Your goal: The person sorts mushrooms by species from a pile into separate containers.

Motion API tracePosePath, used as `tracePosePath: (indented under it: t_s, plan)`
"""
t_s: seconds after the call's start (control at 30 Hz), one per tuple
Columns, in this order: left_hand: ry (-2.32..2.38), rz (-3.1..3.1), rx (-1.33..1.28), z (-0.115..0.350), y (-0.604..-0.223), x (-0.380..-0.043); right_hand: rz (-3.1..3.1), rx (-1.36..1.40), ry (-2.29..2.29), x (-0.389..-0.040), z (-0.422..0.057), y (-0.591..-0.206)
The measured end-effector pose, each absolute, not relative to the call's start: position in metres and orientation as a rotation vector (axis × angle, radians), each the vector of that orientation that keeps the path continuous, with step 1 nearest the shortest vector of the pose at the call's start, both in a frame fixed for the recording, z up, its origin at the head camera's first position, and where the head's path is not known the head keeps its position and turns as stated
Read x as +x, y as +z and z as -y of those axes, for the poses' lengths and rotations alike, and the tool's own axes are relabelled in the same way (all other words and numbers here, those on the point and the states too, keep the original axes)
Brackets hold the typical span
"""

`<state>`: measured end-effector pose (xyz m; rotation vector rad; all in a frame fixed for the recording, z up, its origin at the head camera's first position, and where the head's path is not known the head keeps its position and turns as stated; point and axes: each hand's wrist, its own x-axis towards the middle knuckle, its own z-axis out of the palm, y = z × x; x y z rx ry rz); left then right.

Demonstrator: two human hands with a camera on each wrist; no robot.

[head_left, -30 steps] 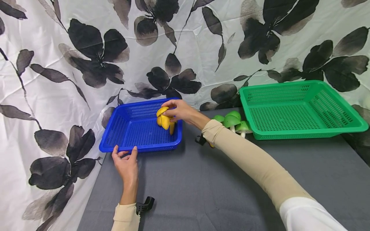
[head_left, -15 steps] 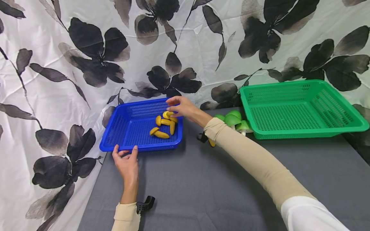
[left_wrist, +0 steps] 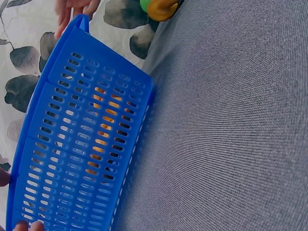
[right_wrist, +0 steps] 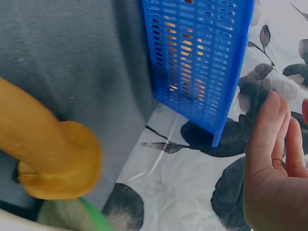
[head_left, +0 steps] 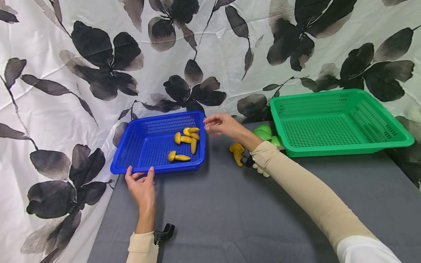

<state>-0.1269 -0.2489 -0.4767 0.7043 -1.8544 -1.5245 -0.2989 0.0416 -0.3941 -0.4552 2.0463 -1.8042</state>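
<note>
Several yellow toy mushrooms (head_left: 181,138) lie in the right half of the blue basket (head_left: 158,169). My left hand (head_left: 142,190) holds the basket's front rim; in the left wrist view its fingertips (left_wrist: 36,226) lie against the outer wall. Just beyond the basket's right rim hovers my right hand (head_left: 225,126), holding nothing, its fingers loosely bent. Another yellow mushroom (head_left: 237,153) rests on the table between basket and right wrist, and shows large in the right wrist view (right_wrist: 62,159). Green-capped mushrooms (head_left: 263,131) are partly hidden behind the right forearm.
A larger green basket (head_left: 348,150) with nothing in it stands at the right. Small pale pieces (head_left: 261,171) show beside the right sleeve. A grey cloth (head_left: 210,219) covers the table, and a floral curtain (head_left: 230,54) hangs right behind the baskets.
My right hand let go of the yellow mushrooms inside the blue basket and moved right, out over its rim. The mushrooms now lie spread in it. My left hand stays at the front rim.
</note>
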Motion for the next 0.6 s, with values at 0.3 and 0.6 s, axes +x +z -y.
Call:
tracePosePath:
  t_s: [0.3, 0.6]
  plan:
    - [-1.519, 1.871, 0.714, 0.25, -0.477, -0.127, -2.055, -0.467, -1.813, -0.282, -0.061, -0.414]
    - [-1.519, 1.866, 0.711, 0.25, -0.479, -0.125, -2.074, -0.478, -1.822, -0.265, -0.075, -0.429]
